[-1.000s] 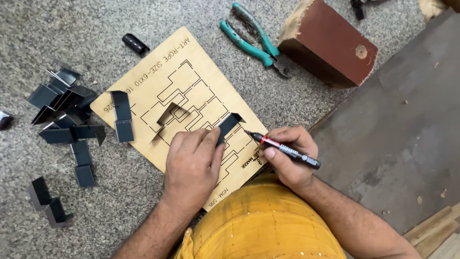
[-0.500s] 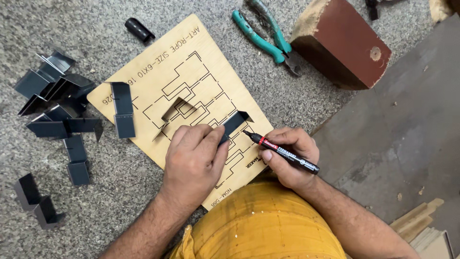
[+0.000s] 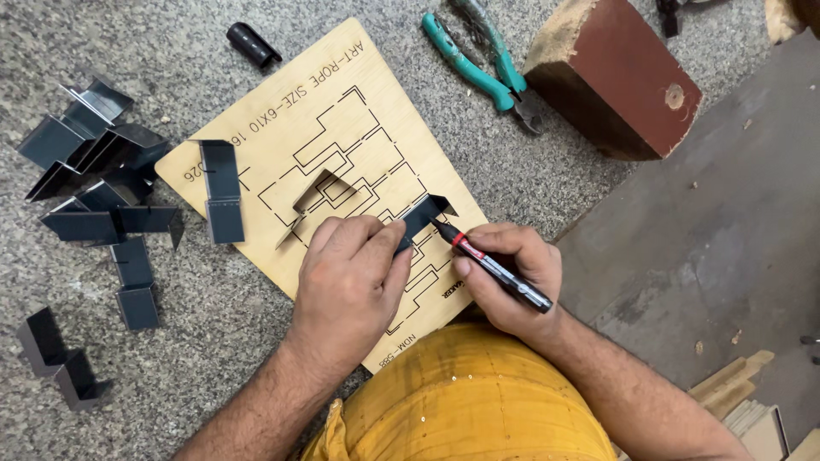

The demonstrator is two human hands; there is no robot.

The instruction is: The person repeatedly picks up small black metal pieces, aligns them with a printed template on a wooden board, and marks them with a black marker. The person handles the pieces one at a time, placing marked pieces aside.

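Hands: left point(image 3: 346, 277) pins metal strip point(image 3: 424, 213); right point(image 3: 512, 277) marker point(image 3: 495, 269).

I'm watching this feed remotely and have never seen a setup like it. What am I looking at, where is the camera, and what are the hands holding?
There is no machine here: a person works with two bare hands, and the single camera sits on their head, looking down. The left hand presses a bent dark metal strip against a plywood board cut with a pattern of thin slots. The right hand holds a marker, its tip at the strip. The board lies on a speckled stone floor. Left of it lies a pile of bent strips, with one more on the board's edge. Above are a marker cap, teal pliers and a red-brown block. The yellow cloth at the bottom is the person's clothing.
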